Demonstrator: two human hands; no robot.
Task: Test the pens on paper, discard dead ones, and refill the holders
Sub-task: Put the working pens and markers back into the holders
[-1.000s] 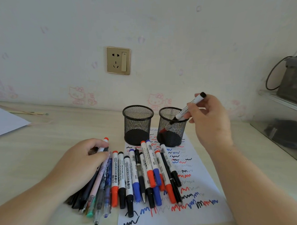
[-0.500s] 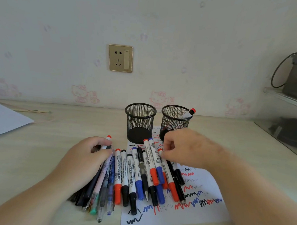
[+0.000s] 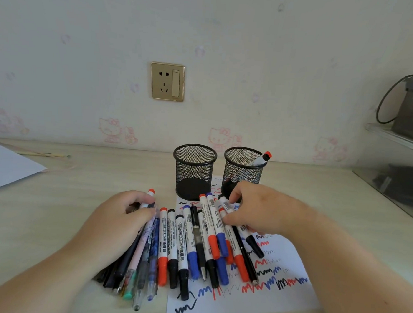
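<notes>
Two black mesh holders stand at the back of the desk: the left holder [image 3: 194, 172] has no pens in it, while the right holder [image 3: 243, 167] has one red-capped marker [image 3: 262, 159] leaning in it. A row of whiteboard markers [image 3: 187, 240] and gel pens [image 3: 144, 255] lies in front, partly on a scribbled test sheet [image 3: 273, 275]. My left hand [image 3: 120, 221] rests on the gel pens, fingers curled over them. My right hand [image 3: 257, 208] pinches a black-capped marker [image 3: 229, 208] lying at the right end of the row.
A blank white sheet [image 3: 6, 164] lies at the far left, with thin sticks [image 3: 44, 154] behind it. A clear shelf unit [image 3: 394, 164] with dark items stands at the right edge. A wall socket [image 3: 167, 81] is above the holders.
My right hand dropped a marker into the right holder, came down to the row, and its fingers now close on a black-capped marker. The left hand stayed on the gel pens.
</notes>
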